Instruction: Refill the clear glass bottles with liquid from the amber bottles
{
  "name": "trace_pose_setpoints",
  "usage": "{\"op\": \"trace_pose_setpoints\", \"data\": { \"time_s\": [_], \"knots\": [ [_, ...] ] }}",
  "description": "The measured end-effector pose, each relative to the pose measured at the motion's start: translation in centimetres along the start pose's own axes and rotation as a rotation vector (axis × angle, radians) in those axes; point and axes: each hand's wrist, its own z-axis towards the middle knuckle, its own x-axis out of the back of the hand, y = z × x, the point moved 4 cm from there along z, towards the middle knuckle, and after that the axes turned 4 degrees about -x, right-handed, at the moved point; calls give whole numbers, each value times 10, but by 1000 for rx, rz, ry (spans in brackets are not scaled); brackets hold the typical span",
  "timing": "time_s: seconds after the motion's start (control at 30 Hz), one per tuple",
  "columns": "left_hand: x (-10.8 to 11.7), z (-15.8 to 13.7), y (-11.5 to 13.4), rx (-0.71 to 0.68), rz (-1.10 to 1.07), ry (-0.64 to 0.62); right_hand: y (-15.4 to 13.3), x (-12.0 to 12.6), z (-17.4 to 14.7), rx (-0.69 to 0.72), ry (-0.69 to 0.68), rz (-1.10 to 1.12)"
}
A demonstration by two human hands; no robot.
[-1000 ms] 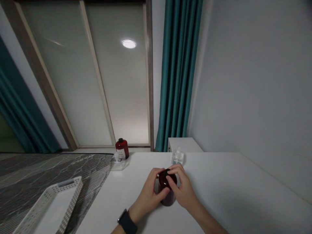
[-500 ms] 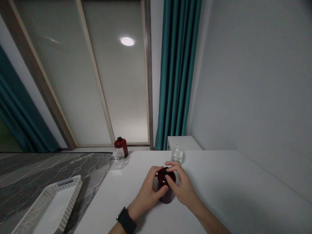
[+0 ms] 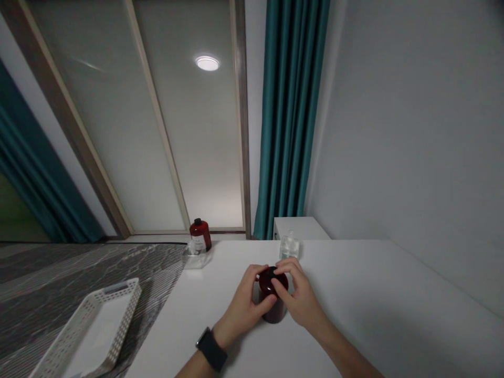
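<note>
A dark red bottle [image 3: 274, 311] stands upright on the white table in front of me. My left hand [image 3: 252, 300] is wrapped round its left side, thumb across the front and fingers at the shoulder. Over the top, the fingertips and thumb of my right hand [image 3: 297, 294] pinch the small black cap [image 3: 273, 272], which they partly cover. Whether the cap is loose or tight I cannot tell. Just beyond my right hand is a clear glass bottle [image 3: 290, 247], its lower part hidden by my fingers.
At the table's [image 3: 220, 262] far left corner stand another red bottle [image 3: 200, 234] with a black cap and white label, and a clear container [image 3: 195, 256]. A white perforated basket [image 3: 136, 296] lies lower left, beyond the table's edge. A white cabinet [image 3: 301, 227] adjoins the far edge.
The view has shifted slightly, so everything sits a little further right and higher. Both hands keep their hold on the bottle, with only a slight shift of the right fingers at the cap.
</note>
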Motion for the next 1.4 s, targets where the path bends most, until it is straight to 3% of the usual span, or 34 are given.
{"op": "trace_pose_setpoints", "data": {
  "time_s": [0.13, 0.27, 0.43, 0.6, 0.9, 1.07, 1.23, 1.4],
  "knots": [
    [-1, 1, 0, 8, -9, -7, 1, -2, -1, -26, -38, 73],
    [-1, 0, -1, 4, -10, 7, 1, 0, -1, -6, -5, 20],
    [-1, 0, -1, 4, -16, -1, 2, -2, -2, -33, -55, 66],
    [-1, 0, 0, 0, -26, 9, -1, 0, -1, 3, 9, 13],
    [-1, -1, -3, -5, -40, 0, -2, -1, -1, -8, -30, 21],
    [-2, -2, -6, -10, -34, -12, 13, 1, -4, -75, -53, 48],
    [0, -3, -3, -47, -10, -16, 37, 7, -5, -230, -219, 209],
    [9, -4, 6, -65, 9, 14, 40, -3, -12, -318, -459, 369]
  ]
}}
